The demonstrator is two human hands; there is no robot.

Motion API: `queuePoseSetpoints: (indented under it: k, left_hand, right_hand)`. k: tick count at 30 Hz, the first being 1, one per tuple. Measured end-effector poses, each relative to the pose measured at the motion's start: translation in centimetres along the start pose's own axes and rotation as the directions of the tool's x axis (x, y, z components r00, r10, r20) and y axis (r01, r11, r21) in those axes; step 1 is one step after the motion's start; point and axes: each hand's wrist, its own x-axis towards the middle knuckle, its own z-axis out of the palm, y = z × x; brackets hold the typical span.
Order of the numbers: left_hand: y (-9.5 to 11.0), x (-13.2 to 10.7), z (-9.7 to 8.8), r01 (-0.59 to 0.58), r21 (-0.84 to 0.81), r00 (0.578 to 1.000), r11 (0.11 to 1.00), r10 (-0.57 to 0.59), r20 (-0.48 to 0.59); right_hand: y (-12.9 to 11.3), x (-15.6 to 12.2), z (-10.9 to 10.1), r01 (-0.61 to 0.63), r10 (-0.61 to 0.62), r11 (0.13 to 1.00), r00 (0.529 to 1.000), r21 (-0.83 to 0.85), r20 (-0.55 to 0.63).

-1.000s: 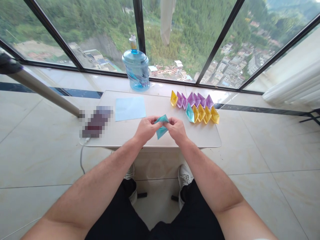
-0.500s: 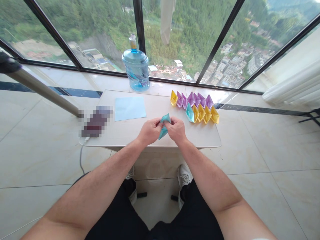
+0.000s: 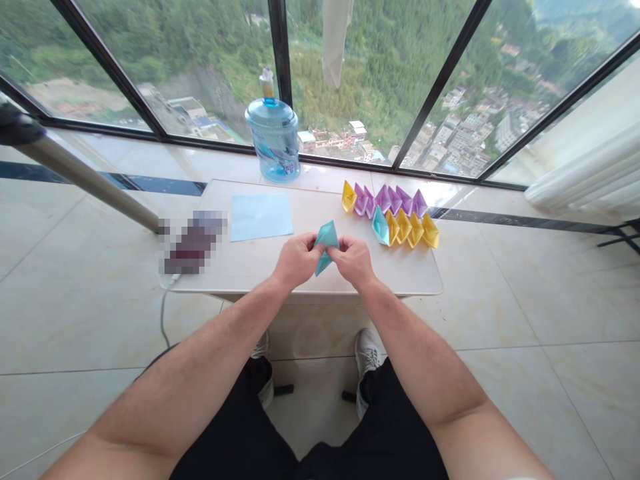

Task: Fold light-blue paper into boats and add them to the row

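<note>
A folded piece of teal paper (image 3: pixel 327 233) is held between both hands above the table's front part. My left hand (image 3: pixel 297 259) pinches its left side, and my right hand (image 3: pixel 354 257) pinches the right side, the thumbs close together at its middle. The fingers partly cover the paper, which stands tilted with pointed ends up and down. To the right sit folded paper boats in two rows: a purple boat (image 3: pixel 383 199) among several like it, a yellow boat (image 3: pixel 349 197) at the row's left end, and a teal boat (image 3: pixel 381 227) beside several yellow ones.
A flat light-blue sheet (image 3: pixel 261 217) lies on the white table (image 3: pixel 240 270), left of my hands. A blurred-out object (image 3: pixel 193 243) with a cable is at the table's left edge. Behind stands a blue water jug (image 3: pixel 274 140) by the window; a slanted pole (image 3: pixel 100 180) is at left.
Both hands have shifted their hold slightly on the teal paper. More of its upper part shows now, and the paper looks wider and flatter toward me.
</note>
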Motion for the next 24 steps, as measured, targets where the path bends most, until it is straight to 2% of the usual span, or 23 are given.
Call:
queuePoseSetpoints:
  k: [5,10,15,19,21,24]
  left_hand:
    - [-0.09,-0.05,0.15,0.005,0.063,1.000,0.998,-0.003,-0.021]
    - [-0.01,-0.14,0.22,0.012,0.125,0.996,0.992,-0.001,-0.089]
    - [0.19,-0.61,0.70,-0.047,0.228,0.996,0.973,0.063,-0.064]
    - [0.13,-0.66,0.90,-0.050,0.233,0.996,0.971,0.065,-0.057]
    - [0.10,-0.55,0.79,-0.038,0.216,0.997,0.976,0.053,-0.063]
    - [0.10,-0.34,0.48,-0.017,0.181,0.996,0.983,0.032,-0.082]
  right_hand:
    - [0.00,-0.20,0.17,-0.014,0.012,0.999,0.999,-0.047,-0.048]
    - [-0.06,-0.23,0.16,-0.023,0.023,0.998,1.000,-0.058,-0.009]
    - [0.14,-0.40,0.46,0.001,-0.018,0.990,0.992,-0.138,-0.124]
    - [0.22,-0.51,0.62,-0.001,-0.019,0.992,0.988,-0.127,-0.155]
    - [0.13,-0.44,0.54,-0.008,-0.002,0.997,0.992,-0.082,-0.127]
    - [-0.12,-0.30,0.33,-0.038,0.038,0.999,0.999,0.002,-0.013]
